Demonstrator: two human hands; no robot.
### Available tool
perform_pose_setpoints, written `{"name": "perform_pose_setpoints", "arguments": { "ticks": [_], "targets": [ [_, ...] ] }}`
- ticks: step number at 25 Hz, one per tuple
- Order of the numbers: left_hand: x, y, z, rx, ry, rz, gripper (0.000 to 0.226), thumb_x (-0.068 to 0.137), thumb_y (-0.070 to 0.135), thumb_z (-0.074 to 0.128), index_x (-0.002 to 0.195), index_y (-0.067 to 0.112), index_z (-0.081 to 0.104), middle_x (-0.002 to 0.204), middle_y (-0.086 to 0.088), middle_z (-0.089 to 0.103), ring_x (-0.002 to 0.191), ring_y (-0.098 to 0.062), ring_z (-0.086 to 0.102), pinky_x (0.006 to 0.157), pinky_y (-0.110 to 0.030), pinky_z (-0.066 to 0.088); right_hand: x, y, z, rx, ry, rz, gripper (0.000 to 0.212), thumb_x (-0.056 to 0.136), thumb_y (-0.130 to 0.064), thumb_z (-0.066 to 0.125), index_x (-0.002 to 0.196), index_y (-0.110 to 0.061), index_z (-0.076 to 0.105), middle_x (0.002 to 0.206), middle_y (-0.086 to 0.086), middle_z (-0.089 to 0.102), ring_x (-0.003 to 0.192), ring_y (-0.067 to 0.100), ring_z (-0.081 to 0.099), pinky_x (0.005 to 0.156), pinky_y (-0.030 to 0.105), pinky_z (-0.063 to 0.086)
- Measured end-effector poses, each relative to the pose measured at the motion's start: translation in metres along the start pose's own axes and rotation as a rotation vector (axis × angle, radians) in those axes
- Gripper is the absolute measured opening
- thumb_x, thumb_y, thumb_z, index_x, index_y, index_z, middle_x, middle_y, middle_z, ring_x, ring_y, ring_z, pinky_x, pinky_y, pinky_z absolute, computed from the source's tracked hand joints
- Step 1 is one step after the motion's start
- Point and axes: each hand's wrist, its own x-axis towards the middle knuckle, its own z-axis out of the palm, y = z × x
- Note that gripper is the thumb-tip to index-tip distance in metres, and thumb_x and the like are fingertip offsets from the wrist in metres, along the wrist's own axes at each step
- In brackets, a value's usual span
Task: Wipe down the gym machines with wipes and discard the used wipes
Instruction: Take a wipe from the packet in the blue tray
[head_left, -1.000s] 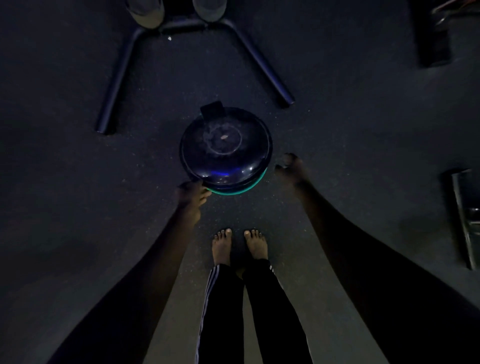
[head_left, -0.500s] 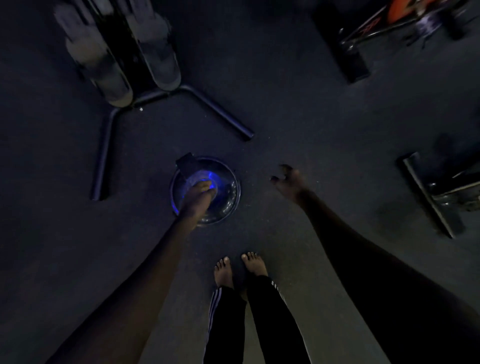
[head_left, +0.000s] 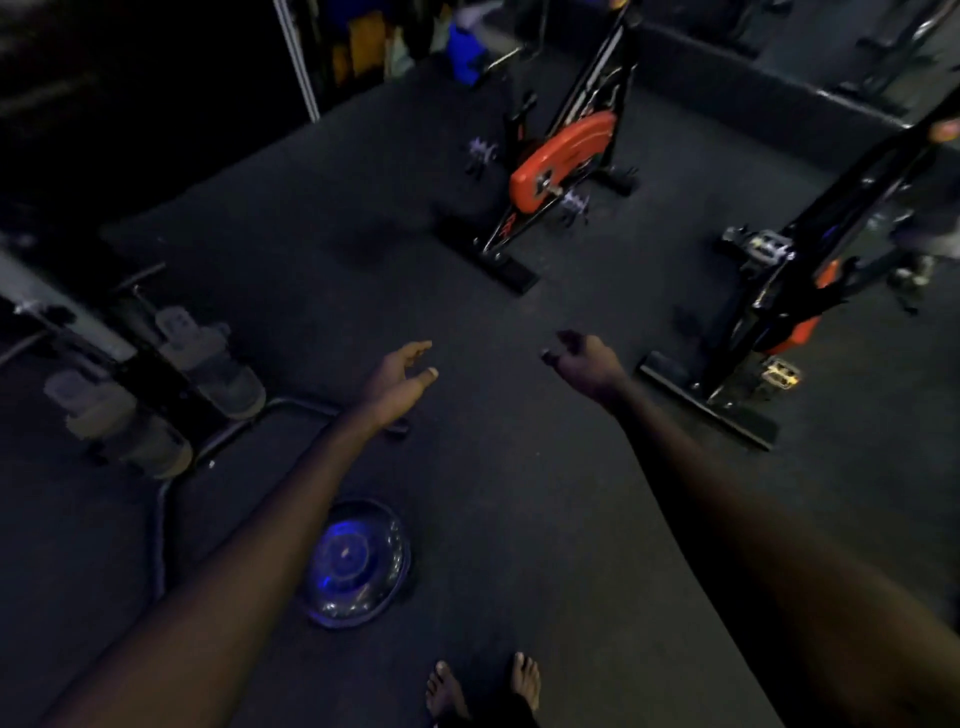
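- Head view: left hand and right hand reach forward, fingers loosely relaxed, both empty; no wipe visible.
- Round dark lidded bin sits near on the floor under the left forearm, lid up, no long axis.
- Black exercise bike with orange flywheel stands far, its length running near-left to far-right.
- Likely trouble: bare feet stubbing on steel base bars in dim light.
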Motion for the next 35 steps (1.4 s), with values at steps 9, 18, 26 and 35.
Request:
{"name": "perform_pose_setpoints", "arguments": {
  "ticks": [9, 18, 26, 35],
  "targets": [
    [0.008, 0.266, 0.074, 0.188, -0.148, 0.328, 0.050, 0.090, 0.030, 0.065, 0.138, 0.028, 0.053, 0.135, 0.006, 0.058, 0.123, -0.011, 0.054, 0.107, -0.035, 0.043, -0.083, 0.066, -0.252, 0.121, 0.340, 0.086, 0.058, 0.091, -0.038, 0.066, 0.138, -0.007, 0.054, 0.139, 0.012, 0.058, 0.128, 0.027, 0.055, 0.101, 0.030, 0.044],
    [0.001, 0.446, 0.173, 0.270, -0.400, 0.723, 0.050, 0.092, 0.018, 0.066, 0.141, 0.017, 0.051, 0.141, -0.006, 0.055, 0.131, -0.020, 0.051, 0.111, -0.039, 0.040, -0.230, 0.149, -0.405, 0.136, 0.693, 0.292, 0.060, 0.091, -0.038, 0.065, 0.141, -0.006, 0.052, 0.140, 0.013, 0.057, 0.129, 0.028, 0.054, 0.103, 0.030, 0.042],
    [-0.072, 0.564, 0.271, 0.279, -0.619, 1.006, 0.055, 0.084, 0.032, 0.066, 0.138, 0.024, 0.054, 0.125, -0.001, 0.063, 0.114, -0.014, 0.059, 0.106, -0.036, 0.045, -0.392, 0.204, -0.465, 0.152, 0.965, 0.529, 0.059, 0.090, -0.035, 0.066, 0.141, -0.009, 0.051, 0.137, 0.012, 0.059, 0.120, 0.025, 0.059, 0.098, 0.031, 0.045],
    [-0.193, 0.678, 0.388, 0.300, -0.811, 1.277, 0.053, 0.094, 0.028, 0.063, 0.144, 0.025, 0.047, 0.141, -0.004, 0.054, 0.133, -0.018, 0.048, 0.110, -0.036, 0.038, -0.557, 0.272, -0.514, 0.132, 1.205, 0.777, 0.060, 0.090, -0.036, 0.067, 0.140, -0.008, 0.053, 0.138, 0.012, 0.058, 0.127, 0.028, 0.054, 0.103, 0.030, 0.040]
  ]
}}
